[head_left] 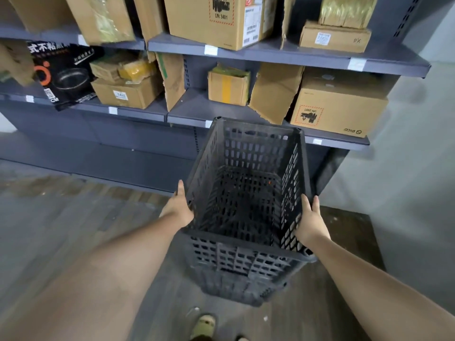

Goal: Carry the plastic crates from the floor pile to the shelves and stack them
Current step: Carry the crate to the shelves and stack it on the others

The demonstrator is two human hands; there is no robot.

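Note:
A black perforated plastic crate [246,200] hangs in front of me, open side up and empty, held off the floor. My left hand [178,207] grips its left rim and my right hand [311,221] grips its right rim. The crate's far end reaches close to the edge of the grey lower shelf [187,114]. The bottom shelf [118,163] below it is bare where I can see it. No floor pile of crates shows in this view.
Cardboard boxes [337,112] fill the lower shelf at right and the upper shelf [283,54]. A black cookware box [64,75] leans at left. A wall [418,168] bounds the right side. My sandalled foot [204,326] stands on the wood-look floor.

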